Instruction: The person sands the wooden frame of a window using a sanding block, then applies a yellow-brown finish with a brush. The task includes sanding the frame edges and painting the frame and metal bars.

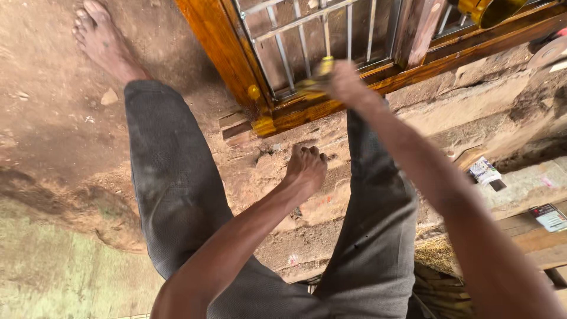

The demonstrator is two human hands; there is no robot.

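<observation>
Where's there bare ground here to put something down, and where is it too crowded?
Bare dirt floor lies open left of the left leg, below the bare foot. A smaller patch sits between the legs, around the left hand. It is crowded by the wooden window frame, where the right hand holds a brush, and lower right among packets.
</observation>
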